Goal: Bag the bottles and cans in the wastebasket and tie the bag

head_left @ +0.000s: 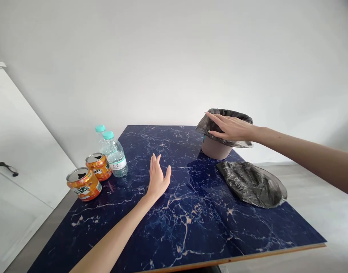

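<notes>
My left hand (158, 178) hovers over the middle of the table, fingers stretched and holding nothing. At the back right, my right hand (230, 127) is held flat with fingers extended, over the near side of a bin (218, 149). A black plastic bag (239, 115) lines this greyish-pink bin and its edge folds over the rim. Whether my right palm touches the bag I cannot tell. A second black plastic bag (253, 184) lies flattened on the table in front of the bin, below my right forearm.
On the left stand two orange drink cans (85, 185), both opened, beside two clear plastic bottles (117, 159) with turquoise caps. The dark blue marble-patterned table (188, 227) reaches the white wall. A white cabinet (20, 151) is at far left.
</notes>
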Demonstrator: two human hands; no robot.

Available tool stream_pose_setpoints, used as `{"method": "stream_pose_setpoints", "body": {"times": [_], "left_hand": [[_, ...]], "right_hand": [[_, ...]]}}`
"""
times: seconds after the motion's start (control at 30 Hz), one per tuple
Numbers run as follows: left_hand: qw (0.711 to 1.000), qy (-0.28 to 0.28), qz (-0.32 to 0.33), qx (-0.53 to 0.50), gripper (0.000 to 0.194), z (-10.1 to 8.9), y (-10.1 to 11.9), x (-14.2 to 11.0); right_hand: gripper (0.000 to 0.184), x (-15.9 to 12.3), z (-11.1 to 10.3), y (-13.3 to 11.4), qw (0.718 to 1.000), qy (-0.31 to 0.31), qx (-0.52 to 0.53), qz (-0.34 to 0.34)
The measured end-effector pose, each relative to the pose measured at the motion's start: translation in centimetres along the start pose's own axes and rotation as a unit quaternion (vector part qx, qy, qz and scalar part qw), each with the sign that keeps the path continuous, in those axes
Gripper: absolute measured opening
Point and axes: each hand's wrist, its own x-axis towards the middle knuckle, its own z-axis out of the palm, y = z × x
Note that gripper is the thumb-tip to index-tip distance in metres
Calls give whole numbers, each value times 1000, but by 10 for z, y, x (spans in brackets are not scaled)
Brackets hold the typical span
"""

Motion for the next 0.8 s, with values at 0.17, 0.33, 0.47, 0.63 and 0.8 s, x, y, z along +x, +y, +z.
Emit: {"method": "stream_pose_setpoints", "body": {"times": [0.17, 0.33, 0.47, 0.63, 0.8], "left_hand": [[1000, 9, 3, 5, 68, 2, -3, -1], [1000, 19, 11, 5, 66, 5, -6, -1], [1000, 24, 13, 5, 66, 7, -7, 0], [999, 25, 22, 5, 66, 10, -9, -1], [999, 27, 31, 6, 65, 12, -10, -1]], "right_hand": [[88, 6, 0, 1, 997, 23, 2, 75], [98, 14, 10, 15, 984, 17, -3, 179], [88, 20, 24, 26, 971, -13, -11, 238], [50, 27, 33, 29, 956, -31, -25, 292], [39, 29, 34, 26, 950, -23, -27, 311]]}}
